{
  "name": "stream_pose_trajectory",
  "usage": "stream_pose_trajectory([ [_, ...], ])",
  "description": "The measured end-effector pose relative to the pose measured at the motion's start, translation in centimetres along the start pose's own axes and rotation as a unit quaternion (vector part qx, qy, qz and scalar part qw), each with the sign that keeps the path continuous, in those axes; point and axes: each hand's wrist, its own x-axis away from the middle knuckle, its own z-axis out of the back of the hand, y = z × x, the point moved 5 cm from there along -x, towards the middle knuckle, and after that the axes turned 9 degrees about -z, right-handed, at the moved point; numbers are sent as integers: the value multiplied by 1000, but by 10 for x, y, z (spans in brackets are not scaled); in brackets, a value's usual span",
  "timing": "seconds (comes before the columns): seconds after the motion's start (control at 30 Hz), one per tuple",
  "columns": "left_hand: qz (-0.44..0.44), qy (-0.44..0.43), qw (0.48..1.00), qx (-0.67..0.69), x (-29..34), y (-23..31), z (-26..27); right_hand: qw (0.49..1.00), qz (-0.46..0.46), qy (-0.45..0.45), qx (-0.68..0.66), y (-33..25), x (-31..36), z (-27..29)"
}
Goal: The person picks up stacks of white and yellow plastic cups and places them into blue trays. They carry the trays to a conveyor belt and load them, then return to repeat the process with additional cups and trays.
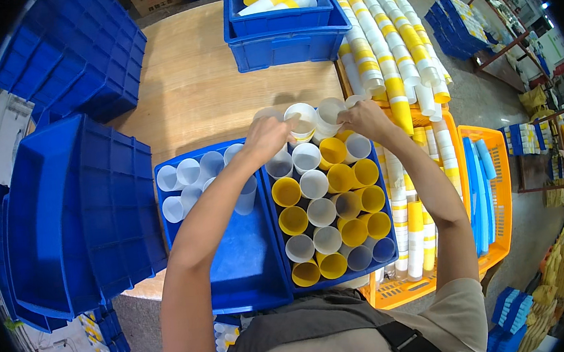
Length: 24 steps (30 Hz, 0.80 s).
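Observation:
My left hand (269, 138) and my right hand (366, 119) are closed around a row of several white cup-like cylinders (301, 118), gripping it from both ends. The row sits at the far edge of a blue crate (394, 230); whether it touches the cups below is hidden. Inside this crate, yellow cups (293, 220) and white cups (313, 184) stand upright in rows, open ends up. To its left, a second blue crate (248, 281) has several white cups (188, 172) at its far end, partly behind my left forearm.
Tall blue crates (89, 215) stack at the left. A blue bin (290, 47) with yellow and white cups is at the back of the wooden table (197, 69). Long nested cup stacks (391, 36) lie at the right, near an orange basket (500, 216) holding blue pieces.

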Motion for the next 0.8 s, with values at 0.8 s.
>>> stream_pose_trajectory([
  [0.8,188,-20,980,59,312,27,58,924,190,-85,-319,-258,75,-25],
])
